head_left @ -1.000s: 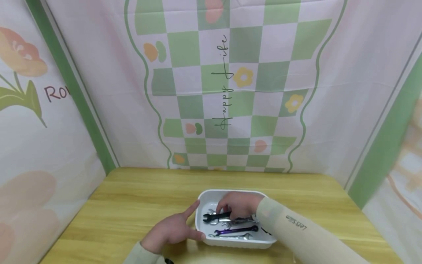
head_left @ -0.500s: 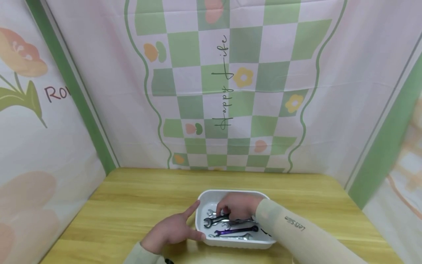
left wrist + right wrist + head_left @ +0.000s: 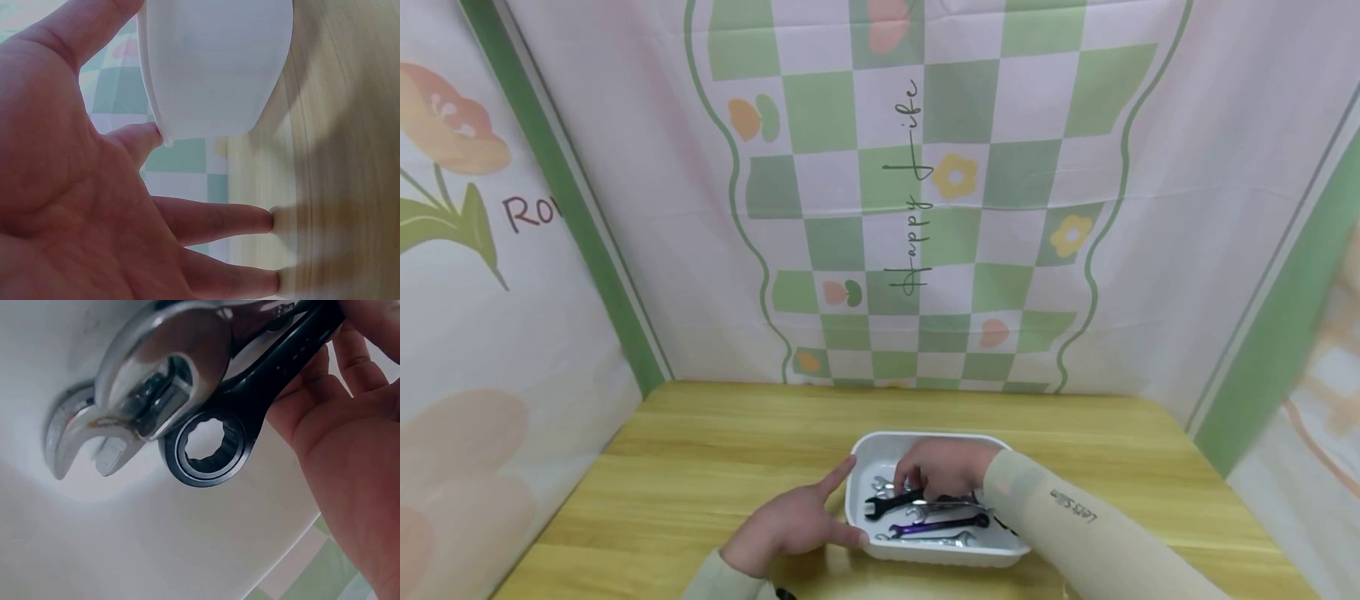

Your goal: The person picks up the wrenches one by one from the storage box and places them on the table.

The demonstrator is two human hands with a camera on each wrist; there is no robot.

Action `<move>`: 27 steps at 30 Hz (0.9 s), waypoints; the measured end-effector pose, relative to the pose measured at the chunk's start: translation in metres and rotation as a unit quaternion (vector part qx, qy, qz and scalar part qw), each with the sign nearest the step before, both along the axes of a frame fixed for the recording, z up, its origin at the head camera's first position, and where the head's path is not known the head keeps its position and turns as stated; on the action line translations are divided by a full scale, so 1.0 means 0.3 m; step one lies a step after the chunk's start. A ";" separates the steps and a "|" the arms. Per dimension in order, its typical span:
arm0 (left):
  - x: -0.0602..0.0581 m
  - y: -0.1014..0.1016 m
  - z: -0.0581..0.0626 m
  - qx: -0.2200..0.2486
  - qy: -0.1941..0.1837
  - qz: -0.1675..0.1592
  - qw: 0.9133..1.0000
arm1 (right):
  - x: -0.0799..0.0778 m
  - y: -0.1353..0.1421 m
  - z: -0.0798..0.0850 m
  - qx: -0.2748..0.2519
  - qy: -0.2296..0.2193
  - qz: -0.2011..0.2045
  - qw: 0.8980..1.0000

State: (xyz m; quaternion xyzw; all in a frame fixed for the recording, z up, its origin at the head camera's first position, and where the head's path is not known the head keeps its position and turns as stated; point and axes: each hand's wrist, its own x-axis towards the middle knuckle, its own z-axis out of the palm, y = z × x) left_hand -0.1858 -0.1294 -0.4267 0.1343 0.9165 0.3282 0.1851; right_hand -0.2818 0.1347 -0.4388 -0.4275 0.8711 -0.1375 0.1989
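A white plastic basin (image 3: 947,556) holds several wrenches. Inside it, my right hand (image 3: 949,468) grips a black combination wrench (image 3: 886,505), whose open end points left in the head view. The right wrist view shows this wrench's ring end (image 3: 209,450) beside silver wrench heads (image 3: 169,369), with fingers (image 3: 312,381) around the shaft. Nearer the front of the basin lie a purple wrench (image 3: 936,527) and a silver wrench (image 3: 958,539). My left hand (image 3: 793,518) spreads its fingers, thumb and index finger touching the basin's left rim; two other fingertips (image 3: 265,220) reach the tabletop.
The basin stands on a wood-grain table (image 3: 737,433) near its front edge. Behind the table hangs a green-and-white checked curtain (image 3: 925,242), and further printed cloth (image 3: 512,350) closes off the sides. My right forearm sleeve (image 3: 1075,517) crosses the basin's right rim.
The black wrench has shifted slightly toward the basin's front and turned in my right hand, its open end tilting lower on the left. My left hand stays at the rim.
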 end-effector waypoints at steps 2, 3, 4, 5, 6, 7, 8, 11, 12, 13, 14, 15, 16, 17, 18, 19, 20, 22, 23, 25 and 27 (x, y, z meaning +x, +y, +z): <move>0.001 0.000 0.001 0.001 -0.002 0.001 1.000 | 0.000 0.003 0.001 -0.005 0.002 0.006 1.000; 0.002 0.001 0.002 0.002 -0.002 0.001 1.000 | 0.000 0.004 0.002 -0.008 0.000 0.007 1.000; 0.002 0.001 0.002 0.003 -0.001 0.001 1.000 | 0.001 0.006 0.003 -0.010 0.000 0.010 1.000; 0.003 0.001 0.002 0.003 -0.001 0.001 1.000 | 0.001 0.007 0.004 -0.012 0.000 0.011 1.000; 0.004 0.001 0.002 0.003 0.001 0.001 1.000 | 0.000 0.009 0.004 -0.012 -0.001 0.010 1.000; 0.005 0.001 0.002 0.003 0.003 0.001 1.000 | 0.000 0.011 0.006 -0.013 0.000 0.008 1.000; 0.006 0.001 0.002 0.003 0.005 0.000 1.000 | 0.000 0.013 0.010 -0.012 0.000 0.005 1.000; 0.006 0.000 0.001 0.000 0.010 0.000 1.000 | -0.001 0.017 0.028 -0.015 -0.014 -0.014 1.000; 0.006 0.000 0.001 -0.001 0.011 0.000 1.000 | 0.000 0.018 0.037 -0.016 -0.018 -0.019 1.000; 0.006 0.000 0.001 -0.002 0.011 -0.001 1.000 | 0.000 0.020 0.045 -0.018 -0.024 -0.024 0.999; 0.006 0.000 0.001 -0.002 0.011 -0.001 1.000 | 0.000 0.021 0.053 -0.019 -0.031 -0.028 0.999; 0.005 0.000 0.001 -0.002 0.011 -0.001 1.000 | 0.000 0.022 0.060 -0.021 -0.036 -0.030 0.999; 0.005 0.000 0.001 -0.003 0.010 -0.001 1.000 | -0.001 0.023 0.066 -0.021 -0.040 -0.032 0.998; 0.004 0.000 0.002 -0.002 0.009 0.000 1.000 | -0.002 0.025 0.072 -0.020 -0.041 -0.033 0.998; 0.004 0.001 0.003 -0.002 0.007 0.001 1.000 | -0.003 0.027 0.077 -0.019 -0.041 -0.033 0.998; 0.004 0.001 0.004 -0.001 0.004 0.002 1.000 | -0.005 0.029 0.080 -0.019 -0.043 -0.036 0.998; 0.004 0.001 0.005 0.000 0.002 0.004 1.000 | -0.007 0.031 0.083 -0.021 -0.045 -0.037 0.998; 0.004 0.002 0.006 0.000 -0.001 0.006 1.000 | -0.009 0.034 0.087 -0.027 -0.052 -0.044 0.997; 0.004 0.002 0.007 0.000 -0.001 0.006 1.000 | -0.009 0.035 0.089 -0.033 -0.059 -0.049 0.997; 0.005 0.003 0.008 -0.002 -0.001 0.007 1.000 | -0.008 0.038 0.091 -0.047 -0.073 -0.062 0.994; 0.005 0.004 0.008 -0.003 0.000 0.007 1.000 | -0.005 0.041 0.092 -0.057 -0.084 -0.079 0.992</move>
